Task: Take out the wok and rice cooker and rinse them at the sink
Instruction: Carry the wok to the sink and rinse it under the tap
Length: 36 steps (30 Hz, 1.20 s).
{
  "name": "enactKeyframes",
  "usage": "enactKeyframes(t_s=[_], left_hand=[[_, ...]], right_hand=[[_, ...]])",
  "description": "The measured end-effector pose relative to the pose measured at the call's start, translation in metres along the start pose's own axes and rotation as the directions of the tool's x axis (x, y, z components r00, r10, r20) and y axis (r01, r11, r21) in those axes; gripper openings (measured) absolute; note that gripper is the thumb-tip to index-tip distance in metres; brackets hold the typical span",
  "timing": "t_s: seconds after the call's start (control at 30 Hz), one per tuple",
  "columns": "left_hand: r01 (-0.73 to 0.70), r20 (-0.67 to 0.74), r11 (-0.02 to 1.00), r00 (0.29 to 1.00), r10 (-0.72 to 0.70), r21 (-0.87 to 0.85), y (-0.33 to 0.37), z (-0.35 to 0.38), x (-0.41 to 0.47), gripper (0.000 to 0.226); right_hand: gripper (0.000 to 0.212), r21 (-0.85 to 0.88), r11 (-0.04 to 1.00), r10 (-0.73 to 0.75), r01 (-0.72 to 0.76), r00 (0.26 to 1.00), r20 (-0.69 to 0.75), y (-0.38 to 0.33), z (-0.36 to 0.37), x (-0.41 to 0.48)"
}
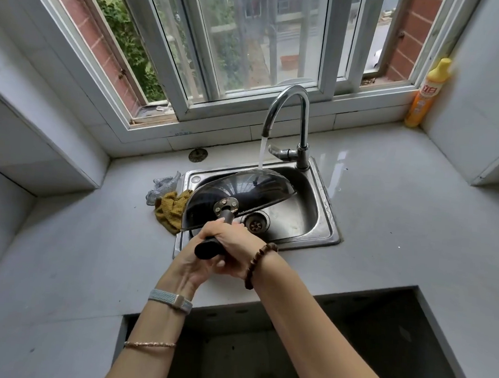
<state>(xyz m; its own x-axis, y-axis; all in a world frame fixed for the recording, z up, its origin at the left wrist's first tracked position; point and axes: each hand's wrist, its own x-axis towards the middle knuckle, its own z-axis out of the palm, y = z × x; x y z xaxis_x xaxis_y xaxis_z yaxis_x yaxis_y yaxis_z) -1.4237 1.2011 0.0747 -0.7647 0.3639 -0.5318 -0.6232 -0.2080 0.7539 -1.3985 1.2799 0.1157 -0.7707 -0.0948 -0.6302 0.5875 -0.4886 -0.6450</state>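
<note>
Two hands, the left hand (189,268) and the right hand (233,244), grip the wok (242,190) by its handle. The wok leans on its side over the sink (300,218), under running water.

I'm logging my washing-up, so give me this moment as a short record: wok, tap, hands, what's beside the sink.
wok: tipped on edge in the sink, underside toward camera
tap: running, water hitting the wok's top rim
hands: left hand and right hand both grip the handle
beside sink: yellow cloth, steel scourer at left edge
rice cooker: not in view
</note>
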Motion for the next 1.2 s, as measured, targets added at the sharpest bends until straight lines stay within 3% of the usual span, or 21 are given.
enactKeyframes(t_s=[0.07,0.17,0.23,0.27,0.37,0.57,0.63,0.7,0.83,0.93,1.2], left_hand=[[0.028,-0.056,0.998,0.998,-0.031,-0.054,-0.002,-0.014,0.018,0.03],[0.023,-0.018,0.989,1.0,-0.026,-0.145,0.008,-0.019,0.029,0.013],[0.02,0.01,0.984,1.0,-0.019,-0.179,0.014,-0.016,0.032,0.03],[0.031,0.021,0.981,0.999,-0.028,-0.191,0.017,-0.013,0.033,0.028],[0.031,0.053,0.979,0.998,-0.021,-0.199,0.022,-0.01,0.038,0.023],[0.02,-0.046,0.985,0.999,-0.029,-0.173,0.033,-0.008,0.049,0.014],[0.032,-0.05,0.984,0.998,-0.041,-0.178,0.04,-0.008,0.051,0.026],[0.022,-0.039,0.985,0.999,-0.029,-0.171,0.044,-0.004,0.05,0.014],[0.005,0.011,0.992,1.0,-0.003,-0.123,0.05,0.013,0.053,0.061],[-0.004,0.042,0.995,0.999,0.008,-0.102,0.052,0.027,0.055,0.067],[0.053,0.043,0.999,0.998,-0.053,-0.007,0.035,0.038,0.05,0.027]], right_hand=[[0.016,0.027,0.999,-0.016,0.018,0.999,-0.044,-0.006,0.007,0.0],[0.014,0.023,0.999,-0.04,0.042,0.997,-0.067,-0.016,0.015,0.004],[0.016,0.0,0.999,-0.04,0.04,0.998,-0.049,-0.025,0.013,0.008],[0.02,-0.004,0.999,-0.04,0.04,0.999,-0.036,-0.028,0.013,0.01],[0.022,0.007,0.999,-0.052,0.052,0.999,-0.002,-0.035,0.011,0.014],[0.024,0.062,0.997,-0.055,0.05,0.995,0.081,-0.048,0.015,0.022],[0.021,0.078,0.995,-0.059,0.054,0.996,0.071,-0.053,0.016,0.025],[0.02,0.092,0.995,-0.054,0.047,0.996,0.071,-0.058,0.015,0.026],[0.02,0.187,0.982,-0.026,0.001,0.991,0.132,-0.072,0.005,0.025],[0.025,0.22,0.975,-0.04,0.004,0.987,0.159,-0.079,-0.006,0.021],[0.024,0.231,0.973,-0.05,0.006,0.981,0.186,-0.065,-0.036,0.006]])
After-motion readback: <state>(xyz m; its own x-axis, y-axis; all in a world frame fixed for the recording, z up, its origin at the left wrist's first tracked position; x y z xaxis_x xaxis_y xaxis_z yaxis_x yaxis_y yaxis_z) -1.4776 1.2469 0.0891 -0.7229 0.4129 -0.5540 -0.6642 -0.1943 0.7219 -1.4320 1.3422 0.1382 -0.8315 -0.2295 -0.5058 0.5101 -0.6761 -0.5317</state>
